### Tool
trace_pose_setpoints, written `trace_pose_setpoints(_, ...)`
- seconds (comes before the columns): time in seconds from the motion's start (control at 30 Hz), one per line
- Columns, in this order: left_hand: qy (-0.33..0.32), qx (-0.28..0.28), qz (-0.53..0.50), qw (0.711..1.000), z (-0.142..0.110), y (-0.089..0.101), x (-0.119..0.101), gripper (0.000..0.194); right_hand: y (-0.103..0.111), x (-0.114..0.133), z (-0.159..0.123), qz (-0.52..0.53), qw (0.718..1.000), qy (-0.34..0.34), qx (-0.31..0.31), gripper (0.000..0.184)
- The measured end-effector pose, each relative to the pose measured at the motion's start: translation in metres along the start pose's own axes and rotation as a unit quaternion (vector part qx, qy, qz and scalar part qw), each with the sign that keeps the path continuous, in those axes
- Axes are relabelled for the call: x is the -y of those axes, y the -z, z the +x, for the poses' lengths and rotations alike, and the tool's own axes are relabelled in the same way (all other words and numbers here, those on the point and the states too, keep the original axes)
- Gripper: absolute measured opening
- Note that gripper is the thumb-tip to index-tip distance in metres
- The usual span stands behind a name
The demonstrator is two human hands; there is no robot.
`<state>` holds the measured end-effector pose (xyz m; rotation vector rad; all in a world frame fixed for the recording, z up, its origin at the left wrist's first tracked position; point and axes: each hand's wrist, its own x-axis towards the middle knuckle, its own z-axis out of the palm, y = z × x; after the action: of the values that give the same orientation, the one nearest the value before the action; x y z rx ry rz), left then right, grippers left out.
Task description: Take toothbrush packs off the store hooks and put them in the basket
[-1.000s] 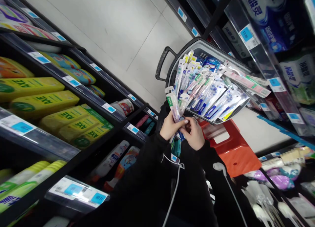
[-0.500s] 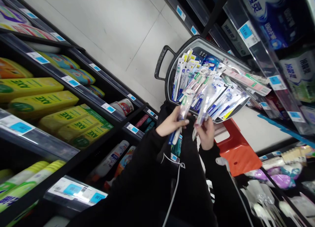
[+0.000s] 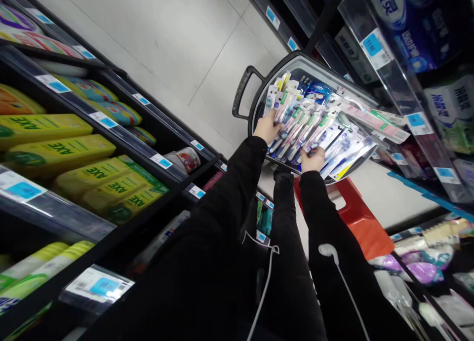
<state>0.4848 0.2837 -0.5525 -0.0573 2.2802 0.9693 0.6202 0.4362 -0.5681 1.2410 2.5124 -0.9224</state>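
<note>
A grey-and-black shopping basket [image 3: 252, 111] holds many packaged toothbrushes [image 3: 298, 126] lying side by side in clear blister packs. My left hand [image 3: 267, 127] reaches over the near rim, its fingers closed around the lower end of a toothbrush pack [image 3: 283, 104] at the row's left side. Further right, my right hand [image 3: 313, 159] grips the lower end of another toothbrush pack [image 3: 321, 129] with bent fingers. Both packs rest among the others, and parts of my fingertips are hidden between them.
A red-orange plastic stool [image 3: 365, 225] stands beside the basket. Shelves with yellow AXE bottles [image 3: 62, 153] line the left, and toothpaste boxes [image 3: 422, 30] fill shelves at the right. A white earphone cable [image 3: 264, 286] hangs before me. Pale floor tiles [image 3: 177, 40] lie beyond.
Both hands have moved forward from in front of the basket into it, carrying toothbrush packs that now lie on the row. My arms are stretched further out.
</note>
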Motion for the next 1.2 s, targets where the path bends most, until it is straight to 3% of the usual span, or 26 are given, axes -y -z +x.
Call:
trace_pose_setpoints(0.1,-0.009,0.006,0.053,0.999,0.003,-0.004,0.006,0.039,-0.003,0.000,-0.004,-0.029,0.999,-0.014,-0.020,0.041)
trace_pose_setpoints(0.27,-0.005,-0.005,0.097,0.995,0.000,-0.008,0.013,0.052,0.001,-0.004,-0.009,-0.029,1.000,0.000,-0.011,0.047)
trace_pose_setpoints(0.4,-0.001,0.031,0.131,0.991,-0.008,-0.008,0.015,0.049,0.005,-0.005,-0.011,-0.041,0.999,0.004,0.006,0.048)
trace_pose_setpoints(0.53,0.007,0.017,0.202,0.979,-0.014,-0.010,0.019,0.047,0.008,-0.002,-0.010,-0.057,0.998,-0.010,0.013,0.044)
trace_pose_setpoints(0.73,0.035,0.053,0.166,0.984,-0.015,-0.014,0.021,0.048,0.008,-0.001,-0.003,-0.066,0.997,-0.031,0.016,0.044)
trace_pose_setpoints(0.83,0.037,0.032,0.162,0.986,-0.020,-0.010,0.020,0.049,0.012,0.000,-0.003,-0.064,0.997,-0.032,0.009,0.045)
trace_pose_setpoints(1.0,0.103,-0.007,0.167,0.980,-0.041,0.005,0.028,0.047,0.021,-0.005,-0.012,-0.044,0.999,-0.008,-0.006,0.042)
trace_pose_setpoints(1.2,0.204,0.098,0.191,0.955,-0.086,0.013,0.055,0.040,0.020,-0.032,-0.030,-0.024,1.000,0.020,0.002,0.040)
